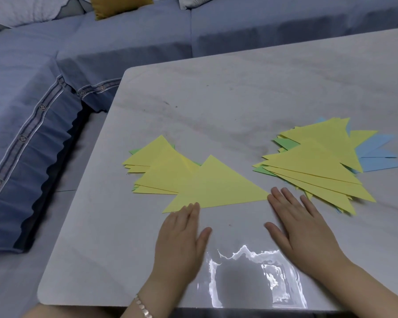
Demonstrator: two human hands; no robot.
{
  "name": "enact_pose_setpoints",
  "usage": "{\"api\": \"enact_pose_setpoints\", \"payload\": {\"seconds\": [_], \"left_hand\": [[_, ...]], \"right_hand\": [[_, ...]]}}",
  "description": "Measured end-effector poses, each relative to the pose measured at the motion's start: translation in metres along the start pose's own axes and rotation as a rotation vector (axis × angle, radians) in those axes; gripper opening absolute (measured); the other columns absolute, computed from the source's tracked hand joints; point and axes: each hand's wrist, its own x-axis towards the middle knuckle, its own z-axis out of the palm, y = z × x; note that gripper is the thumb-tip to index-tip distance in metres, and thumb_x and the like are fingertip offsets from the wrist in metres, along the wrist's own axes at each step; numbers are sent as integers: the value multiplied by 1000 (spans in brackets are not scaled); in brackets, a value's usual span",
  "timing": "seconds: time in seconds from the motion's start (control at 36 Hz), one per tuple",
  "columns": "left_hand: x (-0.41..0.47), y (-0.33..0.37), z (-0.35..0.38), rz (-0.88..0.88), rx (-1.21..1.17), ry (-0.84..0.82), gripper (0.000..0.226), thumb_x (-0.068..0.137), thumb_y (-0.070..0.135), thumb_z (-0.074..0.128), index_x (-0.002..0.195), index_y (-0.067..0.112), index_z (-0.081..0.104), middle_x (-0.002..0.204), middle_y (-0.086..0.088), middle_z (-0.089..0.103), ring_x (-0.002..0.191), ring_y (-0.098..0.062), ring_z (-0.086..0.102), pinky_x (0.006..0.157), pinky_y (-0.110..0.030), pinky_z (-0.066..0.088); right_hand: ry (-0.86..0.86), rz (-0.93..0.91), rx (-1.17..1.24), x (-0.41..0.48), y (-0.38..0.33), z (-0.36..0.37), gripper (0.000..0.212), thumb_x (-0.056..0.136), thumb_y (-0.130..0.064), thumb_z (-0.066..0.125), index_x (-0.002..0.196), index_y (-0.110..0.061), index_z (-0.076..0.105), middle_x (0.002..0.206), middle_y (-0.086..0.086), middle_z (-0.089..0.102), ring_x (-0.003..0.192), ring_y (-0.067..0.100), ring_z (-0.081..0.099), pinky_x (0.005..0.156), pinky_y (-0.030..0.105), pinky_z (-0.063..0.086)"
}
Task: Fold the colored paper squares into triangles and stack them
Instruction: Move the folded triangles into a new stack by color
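1. A yellow triangle (pixel 216 184) is lying flat near the middle of the table (pixel 239 88), its apex pointing away from the person and its long edge running left to right, rising slightly toward the right.
2. It is overlapping the left pile (pixel 161 171) of yellow and green triangles.
3. The left hand (pixel 182 235) is lying flat, fingers straight and together, with its tips touching the triangle's near-left corner.
4. The right hand (pixel 301 226) is resting flat, fingers slightly spread, holding nothing, just beside the right corner.
5. The right pile (pixel 319 161) of yellow, green and blue triangles is fanning out nearby.
6. A bracelet (pixel 143 308) is circling the left wrist.
7. A blue sofa (pixel 101 42) is wrapping round the table's far side.
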Motion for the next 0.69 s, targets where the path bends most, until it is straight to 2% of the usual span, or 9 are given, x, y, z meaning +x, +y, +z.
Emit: {"api": "enact_pose_setpoints", "payload": {"seconds": [0.06, 0.14, 0.22, 0.31, 0.36, 0.42, 0.5, 0.58, 0.69], "left_hand": [[-5, -10, -3, -68, 6, 10, 59, 93, 43, 26, 115, 3, 64, 109, -10, 66, 97, -28, 65, 83, -43, 53], [-13, -24, -6, -75, 18, 4, 67, 96, 46, 15, 117, 3, 62, 113, -10, 65, 101, -29, 64, 87, -47, 50], [-16, -29, -8, -106, 30, 29, 58, 91, 42, 29, 115, 2, 64, 111, -10, 66, 101, -30, 64, 90, -51, 47], [-13, -29, -11, -215, 18, 55, 53, 88, 37, 34, 111, 2, 66, 106, -11, 67, 98, -33, 63, 92, -51, 46], [-9, -31, -13, -246, 17, 73, 38, 89, 29, 45, 106, 3, 69, 98, -10, 68, 90, -35, 63, 86, -48, 48], [-2, -33, -17, -303, -40, 84, 21, 90, 20, 54, 91, 8, 71, 87, -5, 65, 82, -32, 59, 72, -37, 46], [18, -31, -23, -500, -244, 112, 21, 87, 31, 54, 76, 15, 61, 80, 7, 57, 86, -22, 53, 63, -30, 37], [41, -24, -21, -530, -354, 79, 28, 79, 43, 63, 88, 19, 53, 89, 8, 55, 94, -19, 50, 68, -31, 39], [60, -15, -16, -496, -259, -168, 59, 69, 50, 71, 110, 18, 44, 101, 3, 48, 106, -22, 42, 75, -32, 38]], "right_hand": [[2, 1, 2, 0, 0, 1, 75, 96, -50, 6, 123, -2, 57, 133, 10, 51, 125, 30, 46, 104, 40, 22], [3, 5, 12, 0, 0, 1, 75, 95, -50, 6, 124, -3, 56, 134, 10, 51, 126, 27, 42, 105, 39, 21], [-2, 9, 12, 0, 0, 1, 75, 95, -51, 6, 124, -3, 57, 134, 10, 51, 126, 29, 44, 106, 38, 20], [2, 11, 17, 0, 0, 0, 76, 95, -51, 5, 124, -3, 57, 133, 9, 51, 125, 29, 45, 107, 34, 15], [6, 14, 14, 0, 0, 0, 76, 96, -50, 5, 123, -2, 58, 133, 10, 52, 124, 30, 47, 106, 36, 18], [13, 17, 13, -1, -1, 1, 76, 96, -50, 5, 122, -2, 58, 132, 10, 53, 123, 31, 48, 104, 39, 21], [21, 15, 16, -1, -1, 1, 76, 96, -50, 5, 122, -2, 58, 132, 11, 53, 123, 31, 48, 104, 40, 21], [10, 11, 36, -1, -1, 0, 76, 96, -50, 5, 123, -2, 58, 132, 11, 52, 123, 32, 47, 103, 41, 21], [-3, 1, 51, -2, -1, -1, 76, 96, -50, 5, 122, -3, 58, 132, 10, 53, 123, 31, 47, 103, 40, 21]]}}
